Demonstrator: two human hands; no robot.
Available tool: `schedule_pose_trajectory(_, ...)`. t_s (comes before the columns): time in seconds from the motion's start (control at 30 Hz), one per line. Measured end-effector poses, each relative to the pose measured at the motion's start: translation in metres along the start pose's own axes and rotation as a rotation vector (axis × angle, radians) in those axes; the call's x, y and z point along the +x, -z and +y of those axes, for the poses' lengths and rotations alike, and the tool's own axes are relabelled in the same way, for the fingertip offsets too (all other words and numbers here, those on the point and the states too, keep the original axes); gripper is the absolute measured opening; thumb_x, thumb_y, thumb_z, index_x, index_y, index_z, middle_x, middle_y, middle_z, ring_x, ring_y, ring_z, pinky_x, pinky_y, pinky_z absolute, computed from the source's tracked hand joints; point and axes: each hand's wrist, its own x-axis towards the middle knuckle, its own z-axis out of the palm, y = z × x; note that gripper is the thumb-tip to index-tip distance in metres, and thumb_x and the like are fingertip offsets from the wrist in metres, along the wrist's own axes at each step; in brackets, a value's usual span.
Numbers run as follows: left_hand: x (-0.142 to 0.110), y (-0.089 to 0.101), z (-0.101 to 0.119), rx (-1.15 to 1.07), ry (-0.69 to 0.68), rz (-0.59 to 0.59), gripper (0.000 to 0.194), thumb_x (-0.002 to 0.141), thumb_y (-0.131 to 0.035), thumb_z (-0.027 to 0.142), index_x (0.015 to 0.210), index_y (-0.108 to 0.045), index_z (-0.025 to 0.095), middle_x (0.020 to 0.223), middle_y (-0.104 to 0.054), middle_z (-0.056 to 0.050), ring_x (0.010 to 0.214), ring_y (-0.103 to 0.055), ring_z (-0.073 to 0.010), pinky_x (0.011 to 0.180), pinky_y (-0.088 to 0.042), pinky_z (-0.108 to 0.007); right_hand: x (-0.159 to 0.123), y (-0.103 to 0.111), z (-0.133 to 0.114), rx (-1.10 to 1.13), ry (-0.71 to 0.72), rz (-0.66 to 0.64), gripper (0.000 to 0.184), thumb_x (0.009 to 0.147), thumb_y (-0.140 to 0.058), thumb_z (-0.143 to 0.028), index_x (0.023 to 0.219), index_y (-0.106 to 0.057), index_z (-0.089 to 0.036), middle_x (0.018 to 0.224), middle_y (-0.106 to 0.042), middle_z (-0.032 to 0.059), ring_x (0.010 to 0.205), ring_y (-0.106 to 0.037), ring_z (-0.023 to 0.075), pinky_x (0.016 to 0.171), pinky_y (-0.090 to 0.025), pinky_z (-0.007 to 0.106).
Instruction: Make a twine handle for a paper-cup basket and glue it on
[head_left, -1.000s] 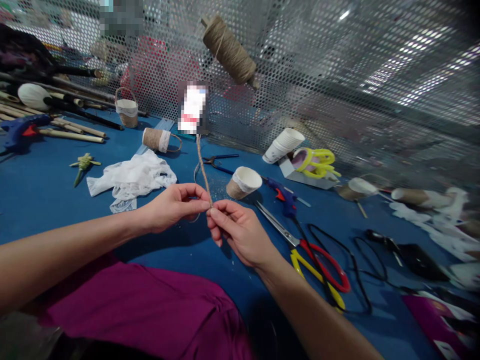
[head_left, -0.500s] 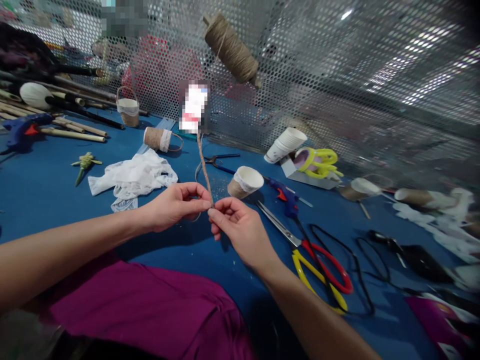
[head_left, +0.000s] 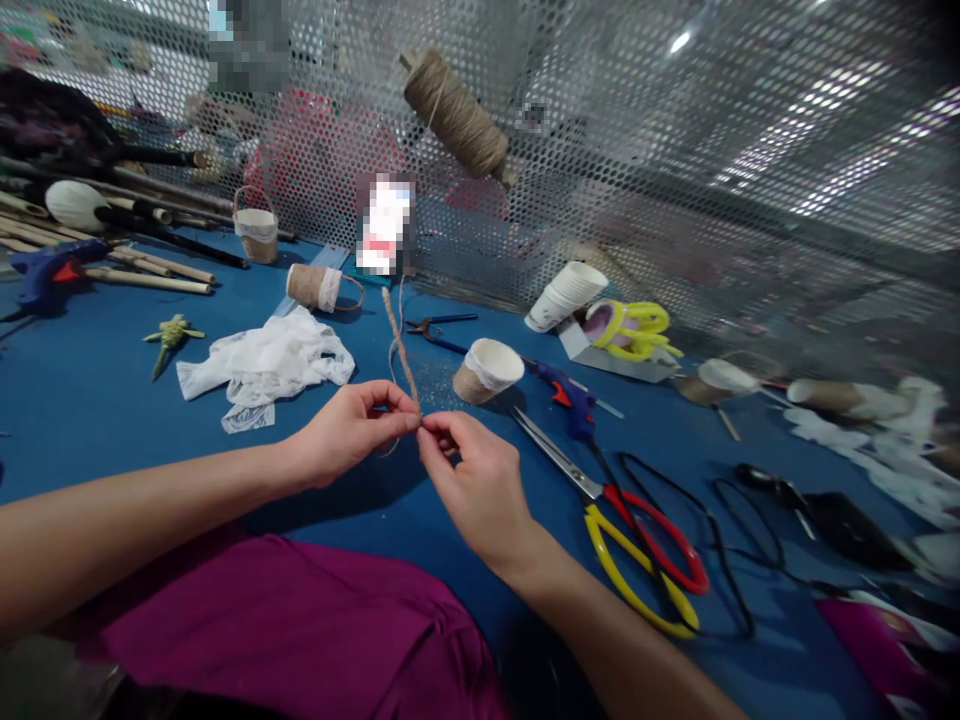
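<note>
A thin rod wrapped in brown twine (head_left: 400, 345) slants up and away from my fingertips. My left hand (head_left: 360, 425) pinches its near end between thumb and forefinger. My right hand (head_left: 476, 475) meets it there, thumb and fingers closed on the same end; the exact grip point is small and partly hidden. A loose strand of thin twine (head_left: 393, 360) trails beside the rod and passes behind my left fingers. Just beyond my right hand stands a paper cup (head_left: 474, 384) wrapped in twine with a white lace rim.
Large scissors (head_left: 577, 478) and a blue glue gun (head_left: 574, 400) with its black cord lie at right. White lace (head_left: 281, 355) is heaped at left, beside a tipped twine-wrapped cup (head_left: 304, 286). Pliers (head_left: 442, 325) lie ahead. A twine spool (head_left: 456, 112) hangs on the mesh.
Both hands remain together at the rod's near end. The right hand's fingers have turned and curled in more, and the rod's far end sits slightly lower in view.
</note>
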Motion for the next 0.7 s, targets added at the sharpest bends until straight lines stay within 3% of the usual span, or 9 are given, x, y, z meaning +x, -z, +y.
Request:
schedule_pose_trajectory(0.47,-0.0031,-0.0059,-0.0002,-0.171,-0.008,0.008,0.027,0.067,-0.069,0.031,0.076,-0.050,0.014,0.058,-0.047,0.007,0.043,-0.037,-0.0027,0.043,-0.023,-0.019,0.0022,0.0035,-0.0052,0.434,-0.317,-0.085,0.010,0.079,-0.055,-0.029,0.076,-0.057,-0.019,0.060,-0.059,-0.0001,0.052,-0.058,0.0129,0.049,-0.049,0.025)
schedule_pose_trajectory(0.7,-0.0001,0.0018,0.0012,-0.174,0.019,-0.082,0.027,0.067,-0.070,0.033,0.074,-0.051,0.015,0.053,-0.047,0.006,0.043,-0.035,-0.0036,0.043,-0.019,-0.020,0.0078,0.0080,-0.0046,0.764,-0.494,-0.194,0.012,0.074,-0.061,-0.030,0.075,-0.058,-0.018,0.055,-0.057,-0.0032,0.047,-0.053,0.0091,0.045,-0.046,0.022)
